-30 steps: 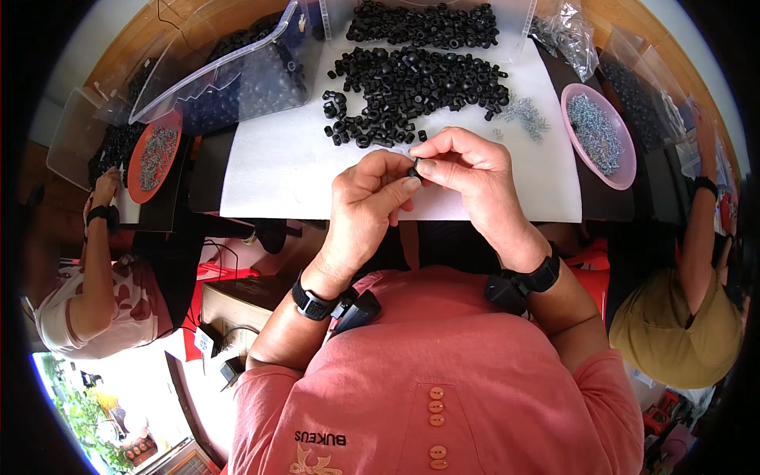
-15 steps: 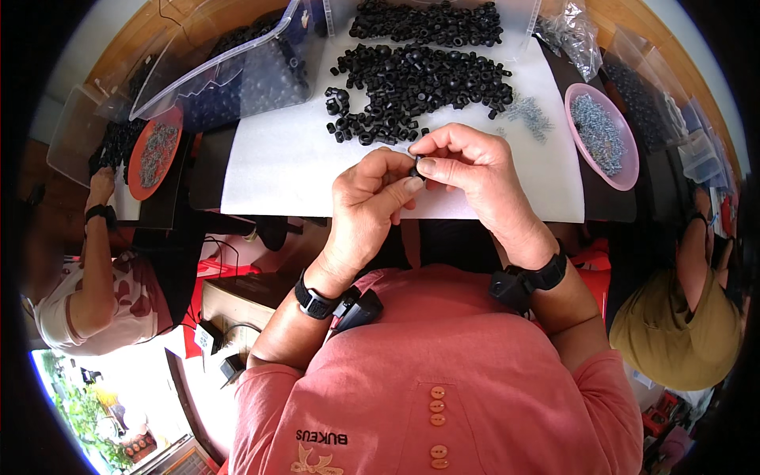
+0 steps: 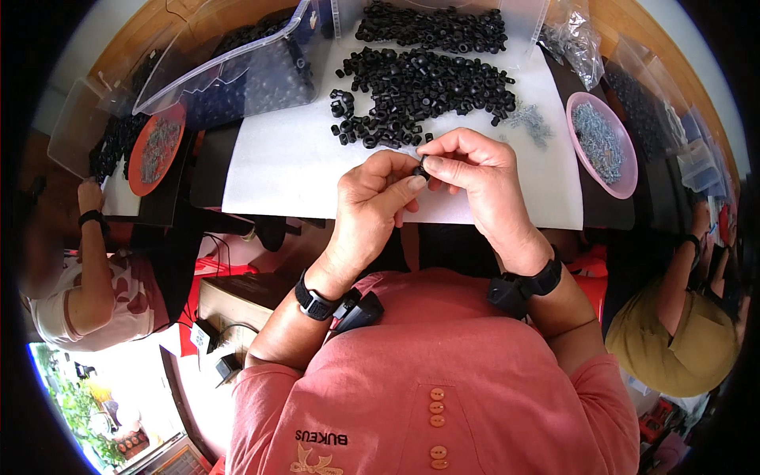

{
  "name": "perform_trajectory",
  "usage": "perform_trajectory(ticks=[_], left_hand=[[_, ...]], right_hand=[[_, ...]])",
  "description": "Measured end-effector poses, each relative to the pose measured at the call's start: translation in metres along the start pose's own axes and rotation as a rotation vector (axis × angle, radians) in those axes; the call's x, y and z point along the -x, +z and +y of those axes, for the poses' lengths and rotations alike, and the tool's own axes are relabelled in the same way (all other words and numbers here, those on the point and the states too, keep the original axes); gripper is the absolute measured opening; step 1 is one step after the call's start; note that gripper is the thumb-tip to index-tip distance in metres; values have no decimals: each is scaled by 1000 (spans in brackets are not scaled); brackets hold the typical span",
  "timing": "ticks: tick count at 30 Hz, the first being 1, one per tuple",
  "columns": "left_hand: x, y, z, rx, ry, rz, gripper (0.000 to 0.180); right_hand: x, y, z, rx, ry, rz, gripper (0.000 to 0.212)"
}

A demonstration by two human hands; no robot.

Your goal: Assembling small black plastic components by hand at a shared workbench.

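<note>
Above the near part of a white sheet (image 3: 277, 178), my hands meet fingertip to fingertip. My left hand (image 3: 368, 194) pinches a small black plastic piece (image 3: 420, 169) between thumb and index finger. From the other side, my right hand (image 3: 484, 170) grips the same piece with its thumb and index finger. Fingers cover most of it, so its exact shape is hidden. Just beyond lies a loose pile of small black plastic caps and rings (image 3: 427, 87). Tiny silvery metal pieces, perhaps springs (image 3: 532, 125), are scattered right of that pile.
A pink bowl (image 3: 627, 188) of silvery pieces stands at right, an orange bowl (image 3: 142, 188) at left. A clear plastic bin (image 3: 261, 99) of black pieces stands back left; a clear bag (image 3: 582, 47) lies back right. Co-workers sit at left (image 3: 95, 293) and right (image 3: 673, 340).
Both hands stay pinched on the black piece with only slight finger movement. The whole view has shifted a little. The left co-worker's hand has moved slightly.
</note>
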State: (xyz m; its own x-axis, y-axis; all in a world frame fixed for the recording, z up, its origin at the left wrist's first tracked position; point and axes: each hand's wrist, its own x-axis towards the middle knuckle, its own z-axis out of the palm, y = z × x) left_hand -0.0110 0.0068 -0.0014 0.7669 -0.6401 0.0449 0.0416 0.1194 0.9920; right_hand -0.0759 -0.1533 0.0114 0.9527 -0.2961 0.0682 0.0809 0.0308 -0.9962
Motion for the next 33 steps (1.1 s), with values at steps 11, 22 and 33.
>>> perform_trajectory(ticks=[11, 22, 33], left_hand=[[1, -2, -3, 23, -3, 0, 10], [0, -5, -1, 15, -29, -4, 10], [0, -4, -4, 61, -28, -3, 10]], right_hand=[[7, 8, 8, 47, -174, 41, 6], [7, 2, 5, 301, -311, -20, 7], [2, -3, -10, 612, -527, -92, 7]])
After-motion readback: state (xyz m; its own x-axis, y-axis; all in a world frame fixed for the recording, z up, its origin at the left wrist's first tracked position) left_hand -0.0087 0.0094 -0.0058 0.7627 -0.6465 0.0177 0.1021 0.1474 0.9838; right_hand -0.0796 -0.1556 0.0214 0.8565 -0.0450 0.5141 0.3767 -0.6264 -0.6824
